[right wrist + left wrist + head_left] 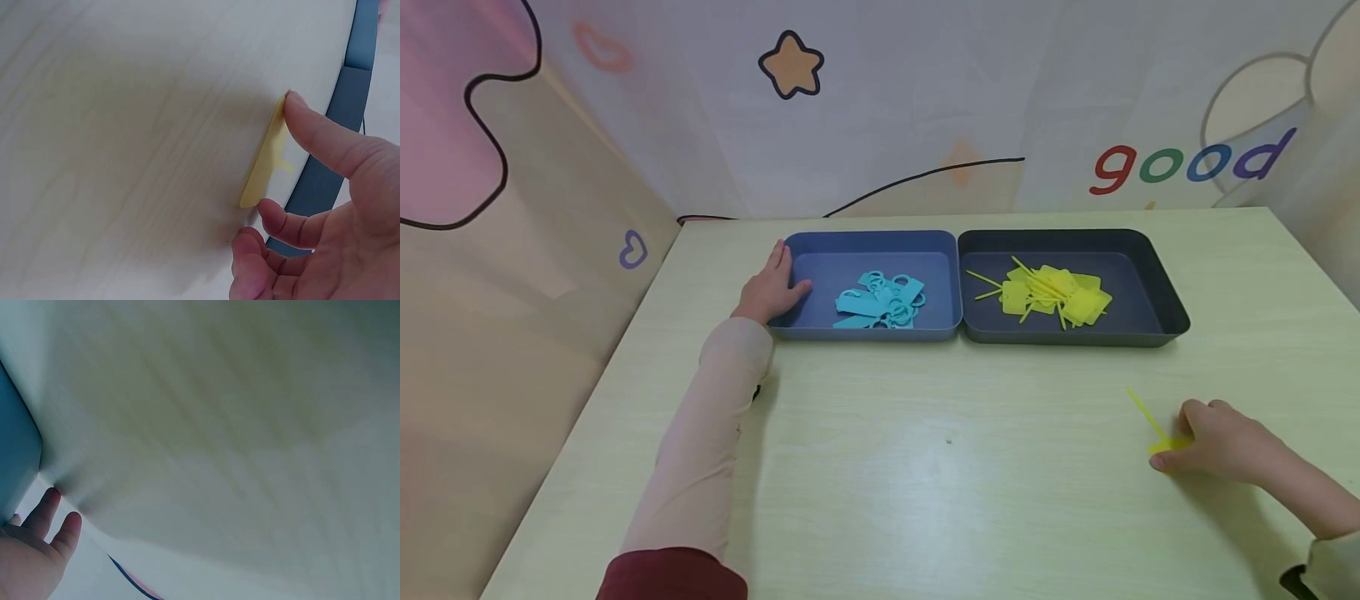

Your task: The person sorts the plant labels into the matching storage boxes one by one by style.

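My left hand rests at the left end of the blue tray, its thumb over the rim and its straight fingers along the outer side. In the left wrist view, extended fingers lie beside the tray's wall. Several turquoise flat tags with rings lie heaped inside that tray. At the right, my right hand pinches a yellow plastic tag with a thin stem low over the table. The right wrist view shows this tag held by its ends between thumb and a finger.
A black tray stands against the blue tray's right side and holds a pile of similar yellow tags. Both trays sit toward the back of the pale wooden table. A printed cloth hangs behind and at the sides.
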`<state>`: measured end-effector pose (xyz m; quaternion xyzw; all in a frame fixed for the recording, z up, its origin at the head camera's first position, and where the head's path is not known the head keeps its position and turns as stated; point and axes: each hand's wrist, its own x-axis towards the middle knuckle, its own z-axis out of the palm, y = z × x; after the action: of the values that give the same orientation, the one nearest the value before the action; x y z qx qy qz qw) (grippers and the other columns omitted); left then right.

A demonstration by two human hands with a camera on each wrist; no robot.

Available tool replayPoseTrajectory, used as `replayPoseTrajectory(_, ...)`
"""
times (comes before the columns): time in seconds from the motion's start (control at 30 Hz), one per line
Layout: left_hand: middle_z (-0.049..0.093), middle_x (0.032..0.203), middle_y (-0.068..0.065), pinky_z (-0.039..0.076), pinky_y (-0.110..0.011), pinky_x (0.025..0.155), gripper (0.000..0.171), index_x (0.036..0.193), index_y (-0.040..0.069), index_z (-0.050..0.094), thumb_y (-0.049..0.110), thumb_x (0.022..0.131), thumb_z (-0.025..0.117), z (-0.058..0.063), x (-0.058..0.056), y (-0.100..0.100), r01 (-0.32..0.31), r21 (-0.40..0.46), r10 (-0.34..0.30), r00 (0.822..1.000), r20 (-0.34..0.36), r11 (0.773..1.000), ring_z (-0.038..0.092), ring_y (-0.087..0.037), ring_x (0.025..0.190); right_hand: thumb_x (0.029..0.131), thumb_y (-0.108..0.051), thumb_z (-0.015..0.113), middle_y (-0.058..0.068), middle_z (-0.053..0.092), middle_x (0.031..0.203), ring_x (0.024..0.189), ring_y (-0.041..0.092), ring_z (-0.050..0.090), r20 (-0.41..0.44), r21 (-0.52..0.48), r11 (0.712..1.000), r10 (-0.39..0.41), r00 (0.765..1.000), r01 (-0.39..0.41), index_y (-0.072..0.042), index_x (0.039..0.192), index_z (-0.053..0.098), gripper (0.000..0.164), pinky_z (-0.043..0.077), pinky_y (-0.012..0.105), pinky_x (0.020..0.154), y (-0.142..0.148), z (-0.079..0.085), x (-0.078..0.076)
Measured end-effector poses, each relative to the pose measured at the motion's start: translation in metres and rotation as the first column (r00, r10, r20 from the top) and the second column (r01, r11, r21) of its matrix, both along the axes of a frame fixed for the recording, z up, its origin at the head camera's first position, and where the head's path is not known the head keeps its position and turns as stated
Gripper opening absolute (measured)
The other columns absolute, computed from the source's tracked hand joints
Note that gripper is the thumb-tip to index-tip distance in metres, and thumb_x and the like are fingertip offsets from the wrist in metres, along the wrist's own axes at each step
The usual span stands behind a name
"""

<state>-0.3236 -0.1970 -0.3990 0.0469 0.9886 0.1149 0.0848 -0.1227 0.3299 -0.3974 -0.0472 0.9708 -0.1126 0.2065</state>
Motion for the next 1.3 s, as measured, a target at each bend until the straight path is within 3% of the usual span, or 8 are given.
replayPoseTrajectory(0.47,-0.013,0.149,-0.009,0.031,-0.048,0.100,0.078,0.142,0.003,-0.004,0.043,0.090,0.039,0.002,0.002,0.001,0.002,-0.006,-0.002,1.000,0.008,1.000,0.024,-0.034,0.131,0.067,-0.046,0.070,0.005,0.043,0.071,0.066,0.018,0.040,0.021,-0.007,0.999,0.051,0.999,-0.051,0.001,0.080,0.050,0.052,0.032,0.028,0.056,-0.006,0.003,-0.002)
replayPoseTrajectory(0.8,-0.013,0.149,-0.008,0.029,-0.047,0.101,0.078,0.142,0.004,-0.005,0.044,0.090,0.038,0.000,-0.001,0.000,0.003,-0.003,-0.003,1.000,0.011,1.000,0.022,-0.033,0.132,0.066,-0.045,0.071,0.004,0.042,0.072,0.064,0.016,0.039,0.026,-0.006,1.000,0.028,0.999,-0.028,-0.003,0.079,0.048,0.048,0.029,0.026,0.053,-0.012,0.007,0.001)
replayPoseTrajectory(1.07,-0.013,0.149,-0.008,0.032,-0.048,0.099,0.077,0.142,0.004,-0.004,0.044,0.090,0.038,-0.001,-0.002,-0.001,0.003,-0.007,-0.003,1.000,0.002,1.000,0.025,-0.033,0.131,0.067,-0.045,0.071,0.002,0.042,0.070,0.064,0.017,0.040,0.092,-0.038,0.999,-0.002,0.996,0.005,-0.004,0.082,0.044,0.051,0.028,0.028,0.053,-0.011,0.007,-0.004)
replayPoseTrajectory(1.3,-0.014,0.149,-0.008,0.032,-0.048,0.098,0.077,0.142,0.004,-0.004,0.044,0.090,0.038,-0.001,-0.001,-0.001,0.006,-0.013,-0.006,1.000,0.004,1.000,0.025,-0.034,0.131,0.072,-0.010,0.064,0.002,0.049,0.071,0.063,0.015,0.041,0.034,-0.099,0.993,0.069,0.997,-0.066,-0.006,0.076,0.051,0.015,0.032,0.027,0.054,-0.008,0.011,-0.006)
